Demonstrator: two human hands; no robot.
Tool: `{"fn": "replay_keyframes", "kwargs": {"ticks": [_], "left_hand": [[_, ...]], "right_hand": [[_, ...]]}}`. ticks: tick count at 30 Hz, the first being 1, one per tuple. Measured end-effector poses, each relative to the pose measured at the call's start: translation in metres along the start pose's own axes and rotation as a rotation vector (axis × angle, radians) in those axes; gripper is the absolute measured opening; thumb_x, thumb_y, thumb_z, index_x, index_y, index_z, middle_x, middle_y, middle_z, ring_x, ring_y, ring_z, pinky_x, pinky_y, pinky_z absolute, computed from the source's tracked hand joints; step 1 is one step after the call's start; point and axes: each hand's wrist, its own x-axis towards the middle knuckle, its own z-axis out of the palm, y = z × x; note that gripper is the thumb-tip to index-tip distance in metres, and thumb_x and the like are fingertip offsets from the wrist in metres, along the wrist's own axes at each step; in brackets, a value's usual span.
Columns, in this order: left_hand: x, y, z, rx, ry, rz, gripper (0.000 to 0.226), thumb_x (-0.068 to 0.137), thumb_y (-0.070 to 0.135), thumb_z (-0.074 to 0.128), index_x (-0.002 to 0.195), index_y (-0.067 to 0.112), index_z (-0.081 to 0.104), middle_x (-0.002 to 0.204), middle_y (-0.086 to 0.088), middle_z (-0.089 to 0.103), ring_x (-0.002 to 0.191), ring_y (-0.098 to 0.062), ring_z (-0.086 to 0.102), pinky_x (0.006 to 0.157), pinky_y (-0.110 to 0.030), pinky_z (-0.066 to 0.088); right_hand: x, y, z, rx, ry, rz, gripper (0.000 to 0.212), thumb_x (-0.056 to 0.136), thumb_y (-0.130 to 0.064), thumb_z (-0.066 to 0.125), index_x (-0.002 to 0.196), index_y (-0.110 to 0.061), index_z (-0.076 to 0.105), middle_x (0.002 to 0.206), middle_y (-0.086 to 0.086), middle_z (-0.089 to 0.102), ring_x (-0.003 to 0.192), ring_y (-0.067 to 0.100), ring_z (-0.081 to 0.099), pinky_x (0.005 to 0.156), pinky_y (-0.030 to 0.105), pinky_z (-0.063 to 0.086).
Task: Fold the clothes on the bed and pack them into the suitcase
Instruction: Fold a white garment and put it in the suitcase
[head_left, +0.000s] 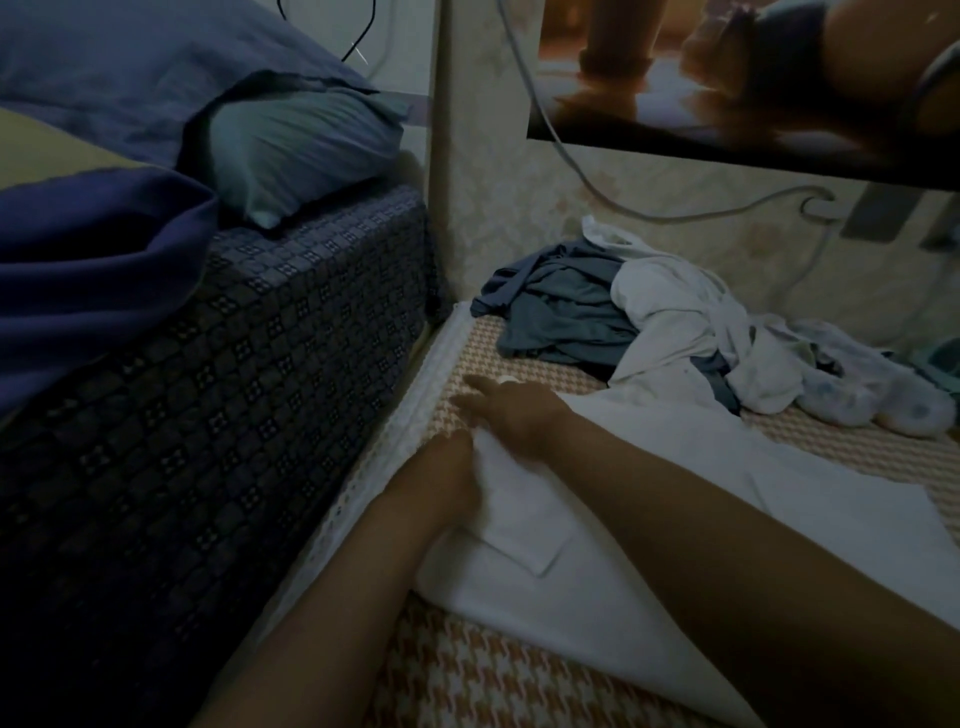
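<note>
Beyond, a crumpled clothes pile (665, 312) lies behind the white garment (519, 582).

i see the garment (524, 587) spread along the bed's (519, 686) near left edge, the clothes heap (649, 322) behind it (against the wall (571, 171)).

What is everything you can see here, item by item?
sheet: one, orange-and-white houndstooth, under the clothes
white garment: one, white, spread on the sheet, partly folded
clothes pile: one, grey-blue and white, by the wall
mattress: one, dark patterned, left
pillow: one, blue-green, on the mattress
blanket: one, blue, far left
cable: one, grey, along the wall
picture: one, brownish, upper right wall
left grip: one, holding the white garment's edge
right grip: one, fingers straight, beside the left grip
</note>
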Motion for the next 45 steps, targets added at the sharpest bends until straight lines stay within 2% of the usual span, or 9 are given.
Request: {"fn": "replay_keyframes", "kwargs": {"ticks": [5, 9, 14, 23, 27, 32, 38, 41, 45], "left_hand": [[-0.006, 0.014, -0.018, 0.116, -0.133, -0.129, 0.033, 0.089, 0.025, 0.057, 0.115, 0.005, 0.058, 0.115, -0.015, 0.06, 0.106, -0.028, 0.057, 0.076, -0.027, 0.041], [-0.006, 0.045, -0.034, 0.087, -0.274, -0.13, 0.024, 0.082, 0.032, 0.064, 0.096, 0.012, 0.06, 0.099, -0.006, 0.06, 0.084, -0.018, 0.057, 0.057, -0.024, 0.04], [-0.009, 0.119, -0.037, -0.101, -0.291, 0.027, 0.024, 0.078, 0.03, 0.07, 0.098, 0.023, 0.06, 0.1, 0.0, 0.062, 0.082, -0.015, 0.061, 0.07, -0.032, 0.055], [-0.032, 0.224, 0.036, -0.43, -0.739, 0.084, 0.036, 0.091, 0.035, 0.064, 0.12, 0.015, 0.059, 0.107, -0.01, 0.069, 0.077, -0.018, 0.069, 0.067, -0.028, 0.059], [-0.016, 0.211, 0.07, -0.121, -0.205, 0.473, 0.025, 0.097, 0.021, 0.052, 0.117, 0.018, 0.066, 0.117, -0.002, 0.065, 0.101, -0.009, 0.058, 0.095, -0.028, 0.045], [-0.012, 0.176, 0.115, 0.382, -0.323, 0.439, 0.077, 0.095, 0.064, 0.031, 0.154, 0.03, -0.003, 0.161, 0.002, -0.014, 0.147, -0.018, -0.015, 0.12, -0.039, -0.007], [-0.026, 0.176, 0.112, 0.403, -0.609, 0.359, 0.09, 0.076, 0.088, 0.029, 0.143, 0.053, -0.021, 0.152, 0.01, -0.036, 0.14, -0.017, -0.035, 0.112, -0.054, -0.02], [-0.014, 0.183, 0.09, 0.305, -0.67, 0.326, 0.07, 0.081, 0.084, 0.029, 0.145, 0.056, 0.019, 0.161, 0.01, 0.0, 0.147, -0.018, -0.004, 0.119, -0.05, -0.004], [0.034, 0.181, 0.081, -0.071, -0.12, 0.401, 0.036, 0.097, 0.036, 0.042, 0.11, 0.018, 0.07, 0.117, -0.002, 0.066, 0.103, -0.016, 0.059, 0.094, -0.027, 0.044]], "right_hand": [[-0.01, 0.004, -0.004, -0.205, -0.025, -0.164, 0.043, 0.097, -0.015, 0.049, 0.139, -0.014, 0.045, 0.132, 0.018, 0.047, 0.112, 0.035, 0.054, 0.088, 0.04, 0.046], [-0.047, 0.034, -0.023, -0.047, 0.159, -0.139, 0.016, 0.063, 0.012, 0.073, 0.072, 0.001, 0.065, 0.08, 0.022, 0.06, 0.059, 0.034, 0.061, 0.051, 0.033, 0.05], [-0.114, 0.091, -0.032, 0.123, 0.373, 0.006, 0.009, 0.072, 0.003, 0.067, 0.073, -0.004, 0.061, 0.071, 0.014, 0.06, 0.052, 0.027, 0.059, 0.048, 0.031, 0.047], [-0.232, 0.161, 0.002, 0.219, 0.273, 0.27, 0.028, 0.089, -0.009, 0.041, 0.115, -0.015, 0.051, 0.114, 0.013, 0.062, 0.104, 0.013, 0.051, 0.088, 0.027, 0.046], [-0.267, 0.16, 0.03, 0.288, -0.15, 0.621, 0.036, 0.101, -0.017, 0.04, 0.136, -0.01, 0.048, 0.143, 0.012, 0.045, 0.129, 0.023, 0.043, 0.107, 0.027, 0.027], [-0.25, 0.153, 0.03, 0.448, 0.24, 0.763, 0.041, 0.099, -0.035, 0.038, 0.137, -0.022, 0.049, 0.132, 0.009, 0.056, 0.116, 0.028, 0.054, 0.1, 0.037, 0.042], [-0.236, 0.136, 0.04, 0.373, 0.073, 0.677, 0.048, 0.103, -0.024, 0.034, 0.15, -0.031, 0.027, 0.148, 0.005, 0.041, 0.131, 0.024, 0.041, 0.108, 0.032, 0.026], [-0.23, 0.13, 0.033, 0.073, -0.041, 0.759, 0.045, 0.101, -0.029, 0.034, 0.146, -0.023, 0.034, 0.154, 0.015, 0.024, 0.141, 0.033, 0.023, 0.115, 0.047, 0.012], [-0.218, 0.123, 0.032, 0.123, 0.258, 0.504, 0.053, 0.098, -0.036, 0.027, 0.134, -0.006, 0.052, 0.148, 0.024, 0.038, 0.133, 0.042, 0.041, 0.11, 0.056, 0.029]]}}
